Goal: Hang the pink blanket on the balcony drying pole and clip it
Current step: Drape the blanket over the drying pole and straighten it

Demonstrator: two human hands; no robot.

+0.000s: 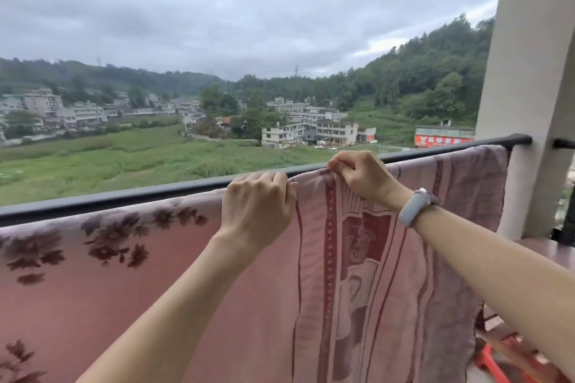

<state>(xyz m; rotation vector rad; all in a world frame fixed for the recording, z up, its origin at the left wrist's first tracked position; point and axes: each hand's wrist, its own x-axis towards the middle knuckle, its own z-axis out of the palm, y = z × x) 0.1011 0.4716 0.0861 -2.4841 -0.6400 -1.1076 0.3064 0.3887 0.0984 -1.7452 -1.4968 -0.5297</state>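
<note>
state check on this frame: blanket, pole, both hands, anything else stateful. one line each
pink blanket: draped over the pole, hanging down, top edge bunched where the hands meet
drying pole: horizontal, covered on the right, bare strip showing on the left
left hand: closed on the blanket's top edge
right hand: pinching the top edge at the pole
clip: none visible
wristband: worn on the right wrist

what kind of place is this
Most likely an upper-floor home balcony: a dark drying pole with a pink blanket draped over it, a pillar at the right, and village buildings and fields well below.
</note>
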